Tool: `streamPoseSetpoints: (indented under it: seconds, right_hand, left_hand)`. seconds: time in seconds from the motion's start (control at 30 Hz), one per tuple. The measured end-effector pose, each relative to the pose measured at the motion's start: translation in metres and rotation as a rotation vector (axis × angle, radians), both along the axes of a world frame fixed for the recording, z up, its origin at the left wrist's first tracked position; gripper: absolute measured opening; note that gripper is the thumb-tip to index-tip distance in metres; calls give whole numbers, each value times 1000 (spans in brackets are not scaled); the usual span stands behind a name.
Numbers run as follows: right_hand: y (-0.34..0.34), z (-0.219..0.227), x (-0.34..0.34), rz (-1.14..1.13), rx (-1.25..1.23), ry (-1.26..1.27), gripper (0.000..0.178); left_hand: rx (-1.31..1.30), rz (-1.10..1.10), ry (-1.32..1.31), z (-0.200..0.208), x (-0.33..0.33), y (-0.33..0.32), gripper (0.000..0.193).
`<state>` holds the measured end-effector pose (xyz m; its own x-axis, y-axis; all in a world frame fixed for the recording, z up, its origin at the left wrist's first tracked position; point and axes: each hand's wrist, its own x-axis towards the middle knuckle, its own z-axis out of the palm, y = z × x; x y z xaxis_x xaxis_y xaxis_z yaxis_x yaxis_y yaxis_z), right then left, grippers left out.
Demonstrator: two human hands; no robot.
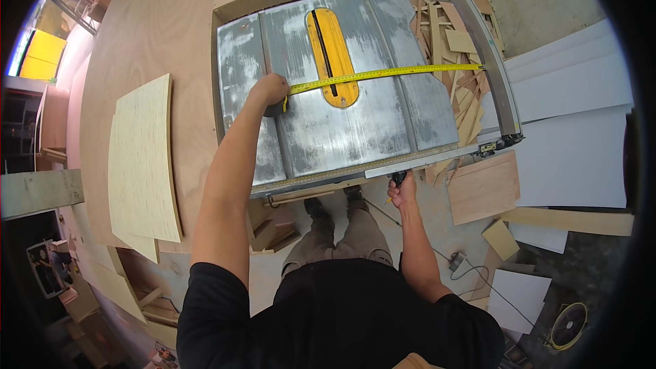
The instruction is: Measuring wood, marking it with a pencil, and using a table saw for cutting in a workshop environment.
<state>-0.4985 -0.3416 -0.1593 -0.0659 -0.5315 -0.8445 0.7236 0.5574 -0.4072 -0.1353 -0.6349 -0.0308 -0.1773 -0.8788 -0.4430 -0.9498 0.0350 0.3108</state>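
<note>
A table saw with a worn grey metal top [307, 143] lies in front of me, a yellow insert plate [345, 89] around its dark slot. My left hand [273, 87] is closed on a tape measure, its case partly hidden by my fingers. The yellow tape blade [389, 74] runs rightward across the insert and reaches the long metal fence [488, 61] beyond the top's right edge. At the front rail [417, 162], my right hand [404, 191] grips a black knob [398, 178]. A thin yellow pencil-like stick [389, 200] pokes out from that hand.
Plywood sheeting [150, 48] surrounds the saw on the left and far side, with pale loose panels [143, 164] on it. Wood offcuts [468, 113] pile up under the fence. White sheets [570, 154] lie at right, near a cable [502, 301] and a round fan [568, 326].
</note>
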Motion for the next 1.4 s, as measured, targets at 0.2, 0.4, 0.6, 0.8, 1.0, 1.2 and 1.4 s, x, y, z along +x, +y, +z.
streamPoseSetpoints:
  seconds: [0.2,0.4,0.6,0.8,1.0,1.2,1.4]
  right_hand:
    - [-1,-1,1,5,12,-6,49]
    - [0,2,3,0,0,13,49]
    - [-1,1,1,-7,4,30,46]
    - [-1,0,3,-1,-9,31,45]
    - [-1,-1,3,7,-10,26,46]
    - [-1,-1,2,7,2,46,46]
    - [-2,1,3,3,2,41,45]
  left_hand:
    - [6,-16,29,-3,8,-4,30]
    - [56,-25,29,0,9,-8,29]
    - [54,13,24,-5,4,-6,30]
    - [23,-10,-8,-6,6,-8,31]
    - [23,7,-24,-6,4,-8,30]
    - [55,9,-35,-2,0,-9,30]
    - [51,3,-52,-2,0,-8,30]
